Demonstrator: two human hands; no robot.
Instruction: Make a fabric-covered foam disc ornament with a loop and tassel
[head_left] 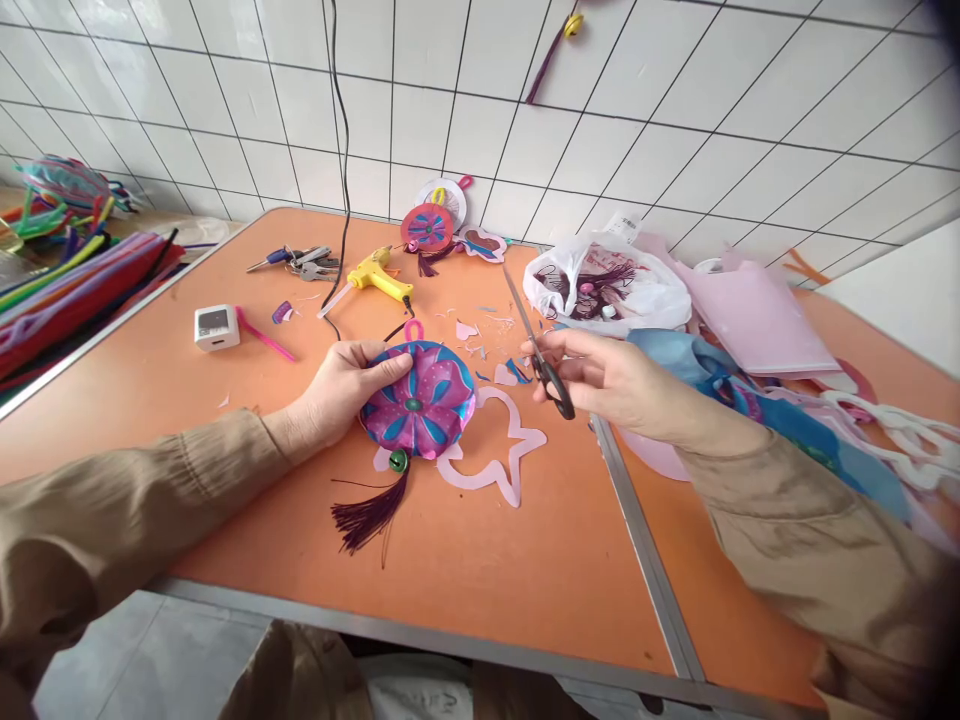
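Observation:
My left hand (341, 388) grips the left edge of a round purple and blue flower ornament (420, 402) lying on the orange table (465, 560). A green bead and a dark purple tassel (373, 512) hang from its lower edge, and a pink loop sticks out at its top. My right hand (611, 380) holds black-handled scissors (534, 343) just right of the ornament, blades closed and pointing up and away. A pale pink paper offcut (499, 455) with a flower-shaped hole lies under and beside the ornament.
A yellow glue gun (379, 277), keys (300, 260), a small white box (216, 326) and finished ornaments (429, 228) lie farther back. Pipe cleaners (67, 270) are piled at left. A white plastic bag (600, 285), pink sheets (750, 310) and blue scraps cover the right. A black cable (343, 150) hangs down the tiled wall.

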